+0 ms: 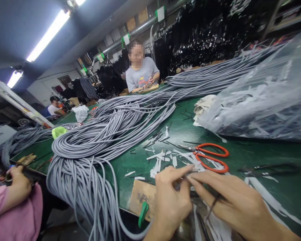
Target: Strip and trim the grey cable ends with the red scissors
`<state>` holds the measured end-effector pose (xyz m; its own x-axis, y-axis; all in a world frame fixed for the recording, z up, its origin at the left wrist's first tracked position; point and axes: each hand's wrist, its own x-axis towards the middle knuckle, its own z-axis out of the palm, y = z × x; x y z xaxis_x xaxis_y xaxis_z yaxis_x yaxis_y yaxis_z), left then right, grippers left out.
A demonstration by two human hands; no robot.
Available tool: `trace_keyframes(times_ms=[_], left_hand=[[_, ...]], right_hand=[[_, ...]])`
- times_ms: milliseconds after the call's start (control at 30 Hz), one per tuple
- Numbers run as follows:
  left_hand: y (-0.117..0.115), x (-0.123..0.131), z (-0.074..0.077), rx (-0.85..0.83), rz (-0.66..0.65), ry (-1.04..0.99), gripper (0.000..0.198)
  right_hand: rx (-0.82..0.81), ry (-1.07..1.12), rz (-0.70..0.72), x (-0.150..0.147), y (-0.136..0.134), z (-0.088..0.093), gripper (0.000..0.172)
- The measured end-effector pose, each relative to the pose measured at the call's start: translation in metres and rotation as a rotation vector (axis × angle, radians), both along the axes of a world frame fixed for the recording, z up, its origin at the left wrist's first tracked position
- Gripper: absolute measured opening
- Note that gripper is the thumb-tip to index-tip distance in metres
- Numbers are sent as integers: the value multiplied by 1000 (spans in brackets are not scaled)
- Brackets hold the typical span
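Note:
My left hand (172, 195) and my right hand (230, 192) meet fingertip to fingertip over the near edge of the green table. Both are closed in a pinch, and what lies between the fingers is too small and blurred to name. Below my right palm a thin dark strand (213, 207) hangs down. Just beyond my fingers lie orange-handled scissors (212, 155) among white strips (163, 159) and short black pieces (155, 137). Left of my left hand sits a wooden block (135, 195) with a green lever (143, 214).
A large looped bundle of grey cables (90, 134) runs across the table (190, 134) and over its edge. To the right are a clear plastic bag (266, 97) and dark pliers (273, 170). One person (142, 72) sits opposite; another in a pink sleeve (15, 207) is at left.

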<state>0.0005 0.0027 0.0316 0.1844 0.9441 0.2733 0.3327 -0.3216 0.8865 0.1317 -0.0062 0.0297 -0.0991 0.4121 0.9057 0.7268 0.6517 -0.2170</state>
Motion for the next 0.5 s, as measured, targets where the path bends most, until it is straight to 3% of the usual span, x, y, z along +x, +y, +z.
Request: trace_keyframes(times_ms=[167,267,367,500], left_hand=[[2,2,6,-80,65,-219,11],[3,2,12,-214,50,-337,28],[3,2,15,-342,13,-441,47],[6,4,13,-455,23,-542,55]], right_hand=[[-241,238,61,4,-1,6,15],[-329,332,51,5,3,10,22],[-387,354,134,4,6,13,31],[-449,429,219,3,4,14,31]])
